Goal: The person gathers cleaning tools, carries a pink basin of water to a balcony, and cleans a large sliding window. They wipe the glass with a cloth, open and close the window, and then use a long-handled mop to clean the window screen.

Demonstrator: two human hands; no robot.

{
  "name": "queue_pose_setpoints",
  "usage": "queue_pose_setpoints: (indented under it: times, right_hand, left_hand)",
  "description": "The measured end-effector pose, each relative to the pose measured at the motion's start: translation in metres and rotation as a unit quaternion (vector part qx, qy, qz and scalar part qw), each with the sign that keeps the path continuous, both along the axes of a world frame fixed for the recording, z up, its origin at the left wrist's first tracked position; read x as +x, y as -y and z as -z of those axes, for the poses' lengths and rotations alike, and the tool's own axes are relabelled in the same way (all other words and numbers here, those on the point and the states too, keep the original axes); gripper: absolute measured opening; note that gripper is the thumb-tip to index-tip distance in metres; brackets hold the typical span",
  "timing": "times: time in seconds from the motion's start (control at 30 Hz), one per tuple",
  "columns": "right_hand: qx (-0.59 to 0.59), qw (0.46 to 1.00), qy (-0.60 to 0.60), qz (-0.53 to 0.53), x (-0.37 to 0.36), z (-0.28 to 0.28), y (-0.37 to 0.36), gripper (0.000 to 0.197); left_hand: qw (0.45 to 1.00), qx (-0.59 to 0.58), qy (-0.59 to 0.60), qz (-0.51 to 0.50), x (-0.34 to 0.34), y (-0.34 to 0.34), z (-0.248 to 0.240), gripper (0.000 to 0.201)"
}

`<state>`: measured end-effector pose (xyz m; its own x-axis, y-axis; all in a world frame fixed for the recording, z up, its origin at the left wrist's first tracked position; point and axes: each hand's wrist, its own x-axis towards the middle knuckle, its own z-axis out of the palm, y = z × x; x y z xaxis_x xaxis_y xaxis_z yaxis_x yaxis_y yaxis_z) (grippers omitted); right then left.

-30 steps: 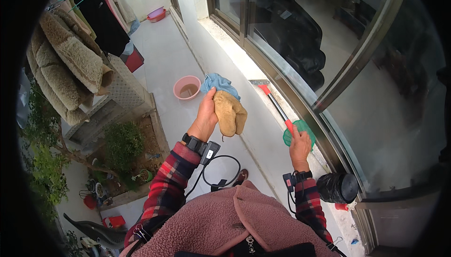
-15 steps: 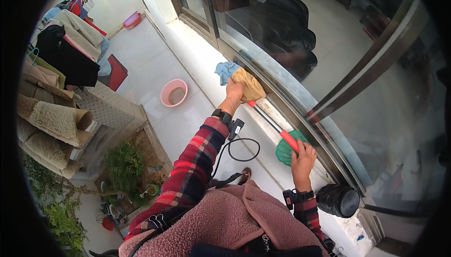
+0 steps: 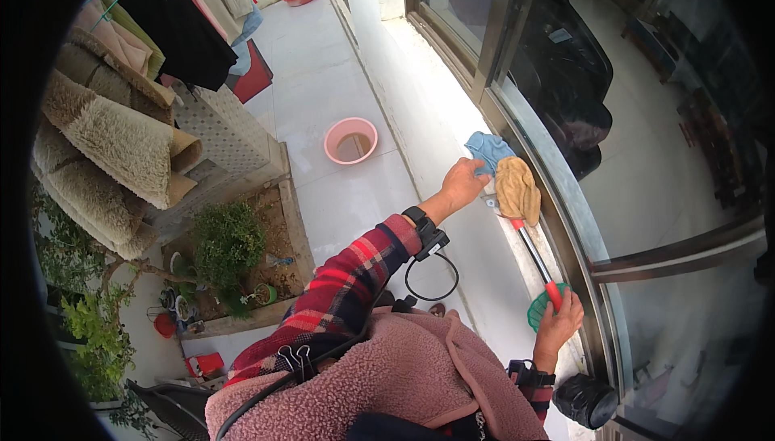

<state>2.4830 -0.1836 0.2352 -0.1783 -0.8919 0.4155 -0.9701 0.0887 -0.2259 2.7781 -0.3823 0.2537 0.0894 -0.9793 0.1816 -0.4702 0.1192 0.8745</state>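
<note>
My right hand (image 3: 559, 321) is wrapped around the red grip of a pole (image 3: 534, 255) with a metal shaft. The pole lies along the window ledge, its far end under or against a tan cloth (image 3: 517, 191). My left hand (image 3: 462, 186) reaches to a light blue cloth (image 3: 488, 149) beside the tan one, fingertips closed at its near edge. Whatever tool head the tan cloth may cover is hidden. A green plastic basket (image 3: 534, 312) sits on the ledge, partly behind the grip and my right hand.
Sliding glass windows (image 3: 638, 158) run along the right. A pink basin (image 3: 351, 122) with murky water stands on the tiled floor. Near my right wrist is a black wrapped round container (image 3: 588, 401). Laundry (image 3: 173, 21), a draped rug (image 3: 121, 134) and plants (image 3: 226, 243) line the left.
My view has turned, shifting the scene. My left hand has moved off the tan cloth to the blue cloth's edge. My right hand still holds the pole's grip.
</note>
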Motion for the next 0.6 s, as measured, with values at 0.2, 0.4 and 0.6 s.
queue_pose_setpoints:
  times: [0.2, 0.4, 0.6]
  right_hand:
    - [-0.074, 0.994, 0.027, -0.079, 0.083, -0.014, 0.049, 0.036]
    - [-0.036, 0.952, 0.152, -0.262, 0.229, 0.001, 0.133, 0.031]
    - [0.021, 0.933, 0.152, -0.324, 0.338, 0.014, 0.197, 0.029]
  left_hand:
    - [0.956, 0.186, -0.220, -0.055, 0.181, -0.035, 0.023, 0.028]
    - [0.914, 0.216, -0.268, -0.214, 0.348, -0.086, 0.053, 0.034]
    - [0.893, 0.203, -0.284, -0.283, 0.425, -0.069, 0.080, 0.026]
